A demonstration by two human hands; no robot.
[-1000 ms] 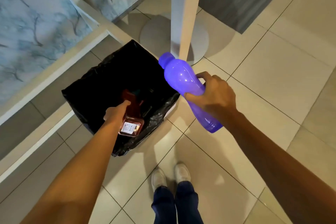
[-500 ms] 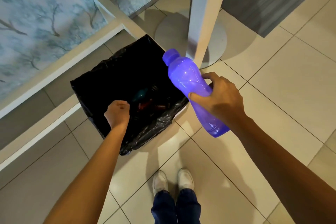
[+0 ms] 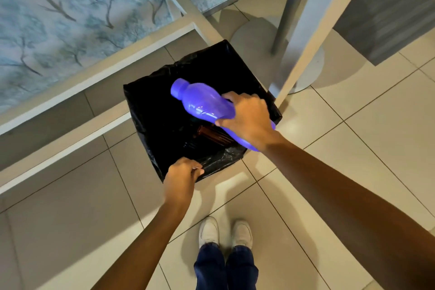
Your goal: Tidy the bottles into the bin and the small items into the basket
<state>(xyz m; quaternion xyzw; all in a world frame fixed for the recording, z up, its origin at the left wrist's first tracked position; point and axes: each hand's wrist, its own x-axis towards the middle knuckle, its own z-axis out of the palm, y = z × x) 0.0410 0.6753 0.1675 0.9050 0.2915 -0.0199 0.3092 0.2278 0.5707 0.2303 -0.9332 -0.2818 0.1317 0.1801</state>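
A square bin lined with a black plastic bag [image 3: 150,110] stands on the tiled floor in front of me. My right hand [image 3: 247,122] grips a purple plastic bottle [image 3: 200,101] around its middle and holds it tilted over the bin's opening, cap pointing up-left. Inside the bin lies a brown bottle [image 3: 213,135], partly hidden under the purple one. My left hand [image 3: 182,178] is closed at the bin's near rim, fingers touching the bag's edge; whether it pinches the plastic is unclear.
A white table leg [image 3: 313,30] and a grey pole on a round base [image 3: 288,7] stand just right of the bin. White frame rails [image 3: 94,73] with patterned panels run along the left. My white shoes [image 3: 224,231] are below the bin. A grey mat [image 3: 386,16] lies far right.
My left hand let the brown labelled bottle fall into the bin, then drew back to the near rim. My right hand swung the purple bottle left, from beside the bin to over its opening.
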